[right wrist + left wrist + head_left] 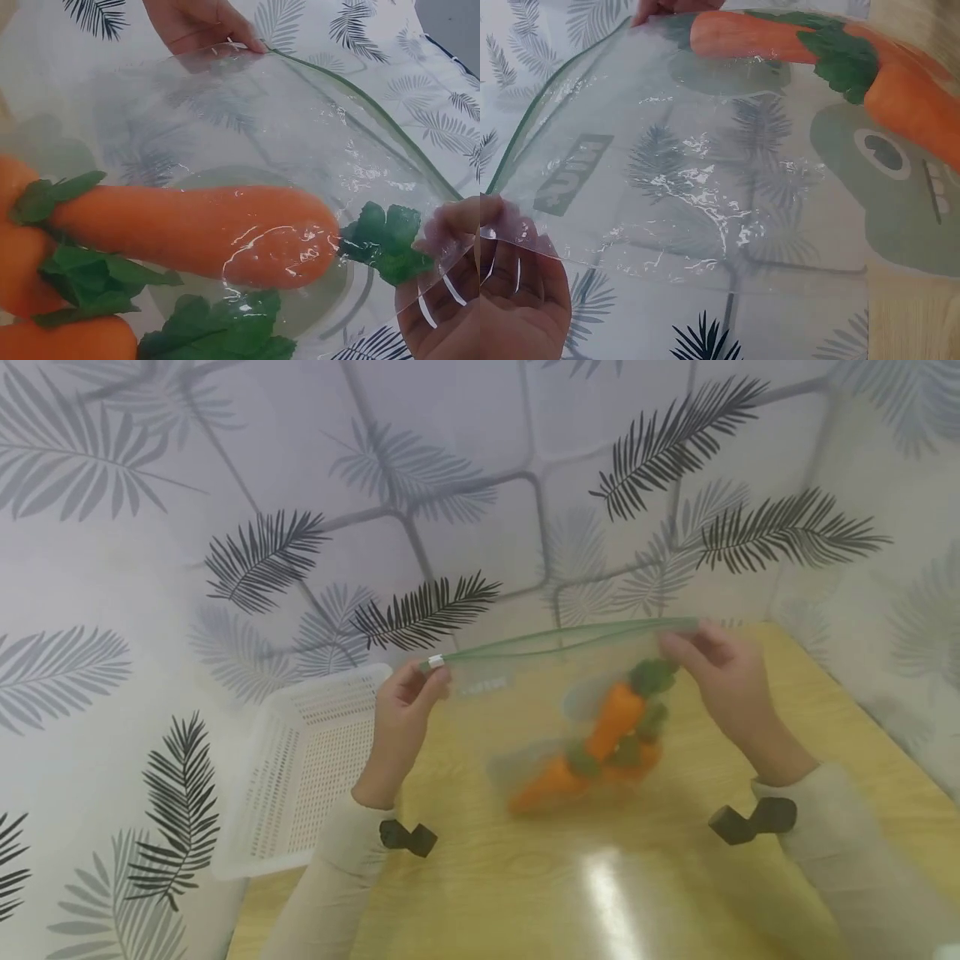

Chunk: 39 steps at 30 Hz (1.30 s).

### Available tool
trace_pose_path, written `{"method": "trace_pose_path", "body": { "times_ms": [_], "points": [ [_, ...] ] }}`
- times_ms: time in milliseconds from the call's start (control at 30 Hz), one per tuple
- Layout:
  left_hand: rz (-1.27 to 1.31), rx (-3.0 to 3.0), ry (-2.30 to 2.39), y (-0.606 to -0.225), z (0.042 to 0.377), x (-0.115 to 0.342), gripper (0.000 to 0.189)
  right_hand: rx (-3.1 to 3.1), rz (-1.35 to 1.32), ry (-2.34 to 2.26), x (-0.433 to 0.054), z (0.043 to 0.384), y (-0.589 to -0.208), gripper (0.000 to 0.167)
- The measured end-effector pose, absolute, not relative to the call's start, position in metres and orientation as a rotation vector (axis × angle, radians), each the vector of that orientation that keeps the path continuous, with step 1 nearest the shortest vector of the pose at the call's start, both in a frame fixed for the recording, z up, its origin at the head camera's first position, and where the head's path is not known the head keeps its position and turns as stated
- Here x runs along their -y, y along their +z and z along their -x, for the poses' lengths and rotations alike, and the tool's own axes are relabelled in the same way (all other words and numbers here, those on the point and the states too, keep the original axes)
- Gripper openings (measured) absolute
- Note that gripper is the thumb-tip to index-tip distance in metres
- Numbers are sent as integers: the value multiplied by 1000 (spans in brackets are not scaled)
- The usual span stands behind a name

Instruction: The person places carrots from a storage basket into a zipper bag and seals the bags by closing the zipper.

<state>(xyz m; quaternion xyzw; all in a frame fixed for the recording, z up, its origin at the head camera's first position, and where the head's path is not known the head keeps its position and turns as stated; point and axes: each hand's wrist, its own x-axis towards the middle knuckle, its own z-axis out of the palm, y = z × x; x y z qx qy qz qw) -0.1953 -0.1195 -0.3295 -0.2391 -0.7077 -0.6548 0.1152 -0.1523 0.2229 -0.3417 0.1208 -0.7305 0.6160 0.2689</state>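
Note:
A clear zip bag (517, 710) hangs between both hands above the table, with its green top edge stretched across. My left hand (401, 722) pinches the upper left corner beside a white slider (436, 661). The upper right corner is pinched by my right hand (731, 702). Two green strips of the mouth part slightly midway. Several orange carrots (618, 718) with green leafy tops lie inside, mostly toward the right side and bottom. In the right wrist view, one carrot (202, 232) lies lengthwise behind the film, its leaves (390, 240) near my right fingers.
A white perforated plastic basket (322, 777) stands at the left of the wooden table (480, 893). Behind the table rises a white wall covering (480, 543) with a leaf pattern. Small black devices (752, 820) sit at both wrists.

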Motion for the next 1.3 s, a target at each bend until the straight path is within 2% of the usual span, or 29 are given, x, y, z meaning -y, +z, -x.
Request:
{"method": "trace_pose_path", "body": {
  "times_ms": [267, 433, 600, 700, 867, 1167, 1300],
  "points": [
    [665, 2004, -2003, -334, 199, 118, 12, 1670, -412, 2002, -228, 164, -337, 6],
    [595, 2031, -2112, -329, 192, 115, 3, 1610, -448, 2050, -229, 168, -342, 7],
    [591, 2091, -2095, -320, 185, 112, 6, 1536, -420, 2125, -228, 172, -345, 11],
    [599, 2104, -2101, -328, 192, 114, 7, 1507, -363, 2149, -227, 172, -345, 10],
    [619, 2104, -2138, -343, 204, 118, 14, 1551, -328, 2096, -225, 172, -345, 9],
    [637, 2091, -2177, -345, 206, 119, 16, 1782, -278, 1969, -230, 172, -345, 10],
    [640, 2095, -2163, -346, 206, 119, 16, 1848, -210, 1724, -225, 166, -333, 25]
  ]
}}
